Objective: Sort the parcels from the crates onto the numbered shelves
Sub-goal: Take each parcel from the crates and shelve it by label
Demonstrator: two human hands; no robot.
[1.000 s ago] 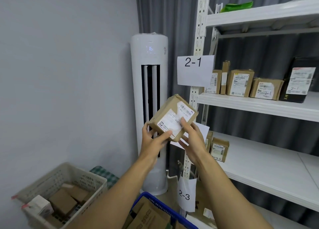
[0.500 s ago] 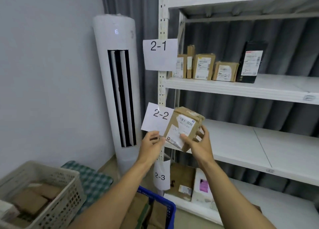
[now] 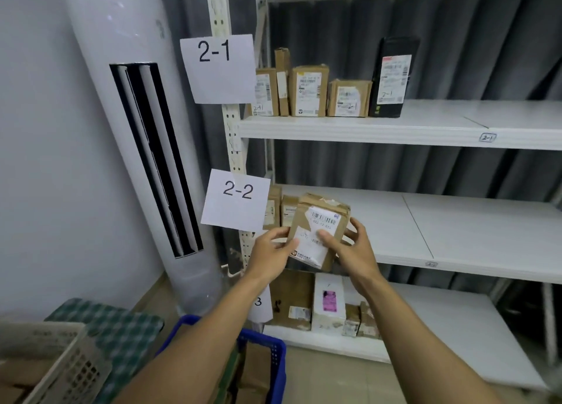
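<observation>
A small brown cardboard parcel [image 3: 319, 221] with a white barcode label is held tilted in front of the left end of the 2-2 shelf [image 3: 456, 239]. My left hand [image 3: 270, 251] grips its left edge with thumb on the label. My right hand [image 3: 349, 245] holds its right side, thumb across the label and fingers behind. Two brown parcels [image 3: 281, 208] stand on that shelf just behind it, beside the 2-2 sign [image 3: 237, 199]. A blue crate [image 3: 273, 352] and a beige crate [image 3: 70, 367] with boxes sit at the bottom.
The 2-1 shelf [image 3: 395, 126] above carries several brown parcels and a black one [image 3: 392, 78]. The bottom shelf [image 3: 456, 327] holds several more parcels. A white tower air conditioner [image 3: 137, 129] stands left of the rack post. A checked cushion [image 3: 115, 327] lies on the floor.
The view has come closer to the rack and dropped. Both hands carried the parcel down from the 2-1 sign's height to the left end of the 2-2 shelf.
</observation>
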